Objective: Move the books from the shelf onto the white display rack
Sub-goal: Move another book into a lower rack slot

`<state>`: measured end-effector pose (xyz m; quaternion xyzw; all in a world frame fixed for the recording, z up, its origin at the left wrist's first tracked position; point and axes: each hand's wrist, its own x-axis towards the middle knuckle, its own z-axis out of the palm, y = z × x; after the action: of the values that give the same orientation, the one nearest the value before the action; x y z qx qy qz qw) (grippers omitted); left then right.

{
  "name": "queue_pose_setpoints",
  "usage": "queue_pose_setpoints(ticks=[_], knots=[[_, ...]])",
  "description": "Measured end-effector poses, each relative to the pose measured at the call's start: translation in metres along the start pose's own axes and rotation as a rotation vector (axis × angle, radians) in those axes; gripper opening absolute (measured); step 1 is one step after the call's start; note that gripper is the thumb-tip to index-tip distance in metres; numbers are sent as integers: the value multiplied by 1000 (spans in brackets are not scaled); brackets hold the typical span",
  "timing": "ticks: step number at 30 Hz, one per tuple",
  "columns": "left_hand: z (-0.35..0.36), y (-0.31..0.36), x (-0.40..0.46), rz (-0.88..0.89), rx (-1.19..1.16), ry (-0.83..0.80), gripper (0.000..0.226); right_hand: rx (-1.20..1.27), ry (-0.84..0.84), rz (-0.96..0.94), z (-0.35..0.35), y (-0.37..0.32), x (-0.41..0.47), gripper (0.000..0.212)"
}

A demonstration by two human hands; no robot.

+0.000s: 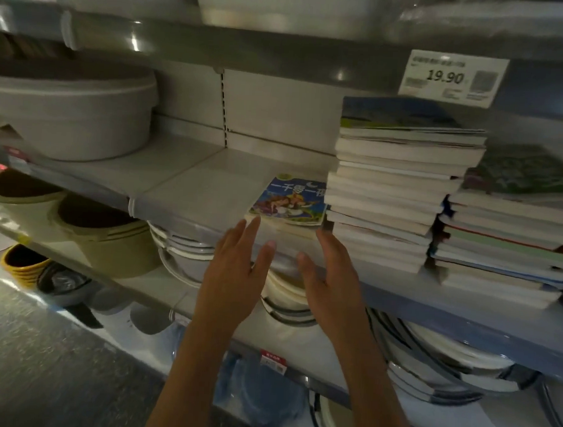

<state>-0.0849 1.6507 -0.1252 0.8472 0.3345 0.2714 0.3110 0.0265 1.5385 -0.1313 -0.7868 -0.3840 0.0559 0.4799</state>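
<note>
We are reaching both hands up toward the grey metal shelf. Our left hand is hovering in front of the shelf's near edge, fingers straight and spread, gripping nothing; its fingertips are just at the near left corner of the low book pile, contact unclear. Our right hand is hovering to the right of it, palm facing left, fingers straight and relaxed, also holding nothing; its fingertips are near the pile's near right corner. The two hands are apart, flanking the pile from the near side.

The low book pile is lying flat at the shelf's near edge, with a blue illustrated children's book on top. Just beside it on the right is standing a tall book stack, pale page edges facing us, a blue-green cover on top. Further right a second book stack is sitting lower, touching or nearly touching the tall one; we cannot tell which. The white display rack is not showing in this view.

Above the tall stack a price tag reading 19.90 is hanging on the upper shelf rail. On the far left of the same shelf a grey plastic basin is sitting upside down. Below, beige buckets are standing at left, and stacked white basins are sitting under our hands. The picture is blurry and dim.
</note>
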Motion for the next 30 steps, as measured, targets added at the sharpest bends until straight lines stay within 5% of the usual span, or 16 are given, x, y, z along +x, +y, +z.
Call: queue_pose_setpoints(ticks=[11, 23, 30], knots=[[0, -53, 144, 140, 115, -230, 64, -336, 199, 228, 69, -14, 90, 66], [29, -65, 180, 161, 358, -403, 67, -584, 159, 492, 83, -10, 119, 68], [15, -70, 186, 143, -143, -265, 46, -498, 122, 536, 81, -17, 123, 58]])
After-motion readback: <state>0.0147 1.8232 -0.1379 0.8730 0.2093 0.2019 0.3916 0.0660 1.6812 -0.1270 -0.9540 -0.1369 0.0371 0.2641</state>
